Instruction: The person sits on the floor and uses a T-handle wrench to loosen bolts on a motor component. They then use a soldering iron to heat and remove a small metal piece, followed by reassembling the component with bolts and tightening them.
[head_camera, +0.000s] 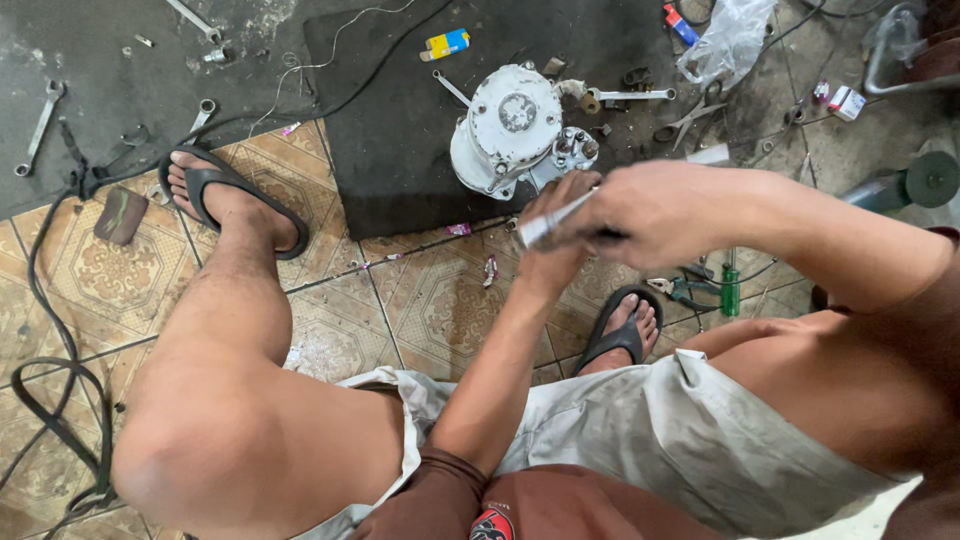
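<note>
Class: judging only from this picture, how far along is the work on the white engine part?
Done: tools lie spread around the white engine part on the black mat. In hand: the right hand grips a metal tool beside the left hand. Left: the part's cover remains fitted.
</note>
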